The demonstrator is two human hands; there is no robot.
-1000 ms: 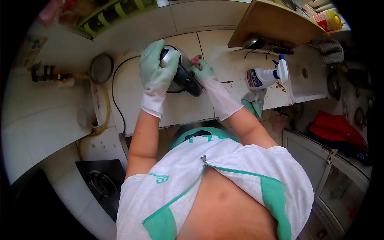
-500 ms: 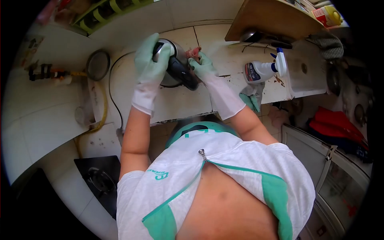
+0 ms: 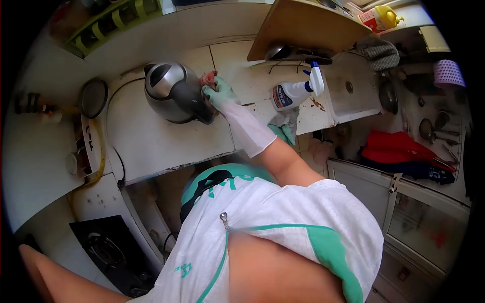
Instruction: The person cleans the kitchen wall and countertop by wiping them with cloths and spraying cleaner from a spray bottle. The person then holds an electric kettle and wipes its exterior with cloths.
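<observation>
We see the kettle (image 3: 168, 83) standing flat on the surface (image 3: 151, 146), maybe to stay steady, our right grip (image 3: 221, 94) pinching a pink rag (image 3: 208, 79) just beside it, our left grip unseen.

A white counter (image 3: 161, 139) with a chipped, darkened front edge crosses the upper middle of the frame. A pale sink (image 3: 348, 103) sits in it toward the upper right. Pale tiles cover the wall (image 3: 33, 156) at left. At lower right stands a cabinet (image 3: 422, 219) with 2 framed panels, 1 of them glass. Light is brightest at upper right.
</observation>
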